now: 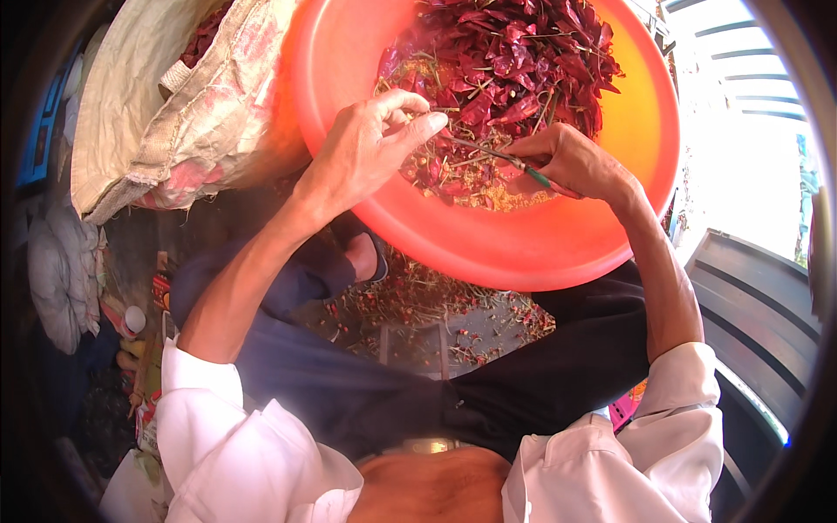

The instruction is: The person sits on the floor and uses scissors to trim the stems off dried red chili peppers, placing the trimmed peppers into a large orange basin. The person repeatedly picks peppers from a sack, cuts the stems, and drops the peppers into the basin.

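Note:
A large red plastic basin (497,255) rests before me over my lap. Dried red chili peppers (523,59) are heaped at its far side, with loose yellow seeds (507,198) and stems nearer to me. My right hand (575,160) grips a pair of scissors (480,149) with green on the handle, the blades pointing left. Over the basin's left part, my left hand (379,137) has its thumb and forefinger close together near the scissor tips. Whether something small is pinched between those fingers cannot be made out.
An open woven sack (229,118) with red chilies inside stands left of the basin. Cut stems and chili bits (418,294) litter the floor between my legs. Grey ribbed metal panels (752,287) stand at the right. Bags and other items lie at the far left.

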The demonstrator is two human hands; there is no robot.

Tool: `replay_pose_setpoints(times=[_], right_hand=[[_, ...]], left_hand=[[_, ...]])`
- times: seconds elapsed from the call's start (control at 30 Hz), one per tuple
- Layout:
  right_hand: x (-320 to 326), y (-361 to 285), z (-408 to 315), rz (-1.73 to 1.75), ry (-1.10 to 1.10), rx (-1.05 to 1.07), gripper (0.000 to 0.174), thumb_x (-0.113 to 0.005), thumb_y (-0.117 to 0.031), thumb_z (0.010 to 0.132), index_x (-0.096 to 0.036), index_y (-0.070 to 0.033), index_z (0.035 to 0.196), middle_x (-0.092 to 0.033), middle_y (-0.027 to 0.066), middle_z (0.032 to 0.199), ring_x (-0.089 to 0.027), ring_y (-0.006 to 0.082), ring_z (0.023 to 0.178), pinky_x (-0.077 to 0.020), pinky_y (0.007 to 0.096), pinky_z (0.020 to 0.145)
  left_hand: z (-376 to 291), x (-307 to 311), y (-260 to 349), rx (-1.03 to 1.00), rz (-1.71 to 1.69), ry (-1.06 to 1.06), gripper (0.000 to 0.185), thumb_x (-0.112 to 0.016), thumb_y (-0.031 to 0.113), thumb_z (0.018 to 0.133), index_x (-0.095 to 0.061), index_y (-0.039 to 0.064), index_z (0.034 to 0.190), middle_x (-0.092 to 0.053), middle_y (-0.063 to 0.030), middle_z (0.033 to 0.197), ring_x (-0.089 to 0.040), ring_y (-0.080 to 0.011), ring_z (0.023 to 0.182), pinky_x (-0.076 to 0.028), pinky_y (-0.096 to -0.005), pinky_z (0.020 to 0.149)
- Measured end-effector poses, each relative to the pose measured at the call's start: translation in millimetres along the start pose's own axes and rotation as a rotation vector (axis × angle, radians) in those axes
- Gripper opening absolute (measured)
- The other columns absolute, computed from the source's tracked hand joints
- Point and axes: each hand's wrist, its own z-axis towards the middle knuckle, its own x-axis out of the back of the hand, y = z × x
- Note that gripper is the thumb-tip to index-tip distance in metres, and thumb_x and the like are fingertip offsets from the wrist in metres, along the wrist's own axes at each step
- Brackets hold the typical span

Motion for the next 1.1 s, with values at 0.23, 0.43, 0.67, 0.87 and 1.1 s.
replay_pose_setpoints(times=[0.23,0.43,0.67,0.87,1.1], right_hand=[[-8,-22,-2,0.210,-0.009,0.003,0.048,-0.090,-0.023,0.086,-0.075,-0.006,0.128,-0.058,-0.0036,0.070,-0.046,0.0023,0.068,-0.0419,0.0271,0.062],[-23,0,0,-0.269,-0.053,-0.137,0.044,-0.087,-0.027,0.084,-0.076,-0.013,0.124,-0.066,0.0133,0.073,-0.064,0.0246,0.068,-0.0512,0.0429,0.067],[-63,35,16,-0.669,-0.120,-0.189,0.025,-0.070,-0.017,0.076,-0.073,-0.003,0.097,-0.071,0.0264,0.087,-0.070,0.0482,0.093,-0.0555,0.0586,0.080],[-82,33,30,-0.706,-0.163,-0.239,0.034,-0.076,-0.022,0.084,-0.076,-0.007,0.114,-0.073,0.0229,0.115,-0.068,0.0410,0.118,-0.0526,0.0596,0.099],[-53,11,23,-0.506,-0.105,-0.129,0.028,-0.082,-0.019,0.078,-0.080,-0.008,0.103,-0.072,0.0214,0.086,-0.073,0.0384,0.087,-0.0567,0.0507,0.077]], left_hand=[[2,-5,0,0.043,-0.082,-0.019,0.043,-0.060,0.039,0.109,-0.072,-0.001,0.102,-0.057,-0.0057,0.069,-0.052,-0.0096,0.067,-0.045,-0.0328,0.061],[11,21,-4,-0.030,-0.181,0.059,0.036,-0.047,0.028,0.112,-0.074,0.003,0.113,-0.064,-0.0002,0.081,-0.053,-0.0032,0.063,-0.042,-0.0203,0.058],[2,23,8,-0.044,-0.255,0.051,0.030,-0.049,0.017,0.101,-0.072,0.001,0.111,-0.057,0.0047,0.079,-0.049,-0.0011,0.063,-0.039,-0.0199,0.057],[-2,32,8,-0.041,-0.177,0.061,0.025,-0.051,0.021,0.102,-0.070,0.005,0.099,-0.051,0.0082,0.072,-0.046,0.0000,0.059,-0.035,-0.0203,0.055],[-2,37,8,-0.037,-0.166,0.102,0.032,-0.057,0.035,0.107,-0.069,0.009,0.094,-0.051,0.0084,0.071,-0.046,0.0007,0.059,-0.032,-0.0194,0.051]])
